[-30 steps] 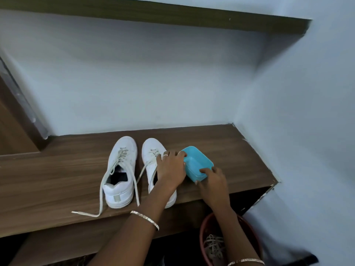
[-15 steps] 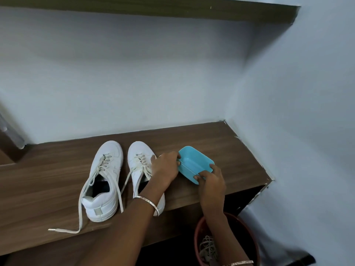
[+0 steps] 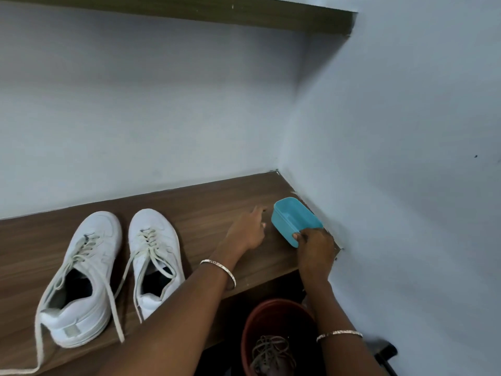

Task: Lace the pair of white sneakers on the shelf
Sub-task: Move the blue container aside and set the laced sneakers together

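Observation:
Two white sneakers stand side by side on the wooden shelf (image 3: 211,213), toes toward the wall. The left sneaker (image 3: 81,280) has loose lace ends trailing to the shelf's front edge. The right sneaker (image 3: 154,256) is laced, its ends hanging loose. A small blue plastic tray (image 3: 291,217) sits in the shelf's right corner by the wall. My right hand (image 3: 315,248) grips the tray's near end. My left hand (image 3: 248,230) hovers just left of the tray with relaxed fingers, holding nothing.
A reddish-brown bucket (image 3: 271,316) with a dark tangle of laces (image 3: 271,354) inside stands below the shelf's front edge. Pale walls (image 3: 393,158) close the shelf at the back and right. Another wooden shelf (image 3: 189,9) runs overhead.
The blue tray slid right from beside the right sneaker into the corner. My left hand let go of the tray; my right hand still grips it.

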The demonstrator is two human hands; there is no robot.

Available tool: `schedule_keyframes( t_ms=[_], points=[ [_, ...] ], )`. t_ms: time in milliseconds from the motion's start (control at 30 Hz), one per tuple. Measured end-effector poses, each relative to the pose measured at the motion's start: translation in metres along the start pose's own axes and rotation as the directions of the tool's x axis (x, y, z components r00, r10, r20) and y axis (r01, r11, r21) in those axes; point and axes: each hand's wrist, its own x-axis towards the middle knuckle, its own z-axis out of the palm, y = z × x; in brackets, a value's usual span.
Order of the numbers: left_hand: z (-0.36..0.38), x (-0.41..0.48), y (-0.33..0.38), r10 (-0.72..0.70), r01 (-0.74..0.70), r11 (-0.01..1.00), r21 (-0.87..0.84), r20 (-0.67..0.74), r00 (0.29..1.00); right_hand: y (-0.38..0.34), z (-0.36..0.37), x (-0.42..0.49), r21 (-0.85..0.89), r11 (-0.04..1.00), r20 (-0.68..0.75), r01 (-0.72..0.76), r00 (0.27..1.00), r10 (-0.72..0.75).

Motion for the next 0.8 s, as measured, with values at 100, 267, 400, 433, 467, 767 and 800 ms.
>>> schedule_keyframes(
  t_ms=[100, 267, 400, 433, 467, 767, 800],
  points=[
    [0.009, 0.010, 0.004, 0.002, -0.002, 1.000, 0.001, 0.009, 1.000, 0.006, -0.001, 0.011, -0.033, 0.999, -0.018, -0.021, 1.000, 0.021],
    [0.017, 0.015, 0.005, 0.003, -0.003, 1.000, 0.004, 0.028, 1.000, 0.011, 0.004, 0.021, -0.062, 0.998, 0.008, -0.025, 1.000, 0.026],
    [0.016, 0.012, 0.002, -0.001, 0.001, 1.000, 0.005, 0.023, 1.000, 0.010, 0.003, 0.022, -0.075, 0.997, 0.042, -0.028, 0.999, 0.032],
    [0.015, 0.009, 0.001, -0.001, 0.001, 1.000, 0.001, 0.017, 1.000, 0.009, 0.002, 0.020, -0.051, 0.998, 0.034, -0.035, 0.999, 0.037],
    [0.014, 0.006, 0.001, -0.006, 0.006, 1.000, -0.004, 0.013, 1.000, 0.007, 0.000, 0.017, -0.026, 0.999, 0.016, -0.041, 0.999, 0.041],
    [-0.032, -0.066, -0.003, -0.020, 0.015, 0.998, -0.061, -0.085, 0.996, -0.042, -0.012, -0.049, 0.150, 0.977, 0.017, 0.150, 0.988, -0.154],
    [-0.037, -0.077, -0.005, -0.027, 0.019, 0.997, -0.071, -0.114, 0.993, -0.048, -0.012, -0.058, 0.166, 0.964, 0.033, 0.207, 0.976, -0.215]
  ],
)
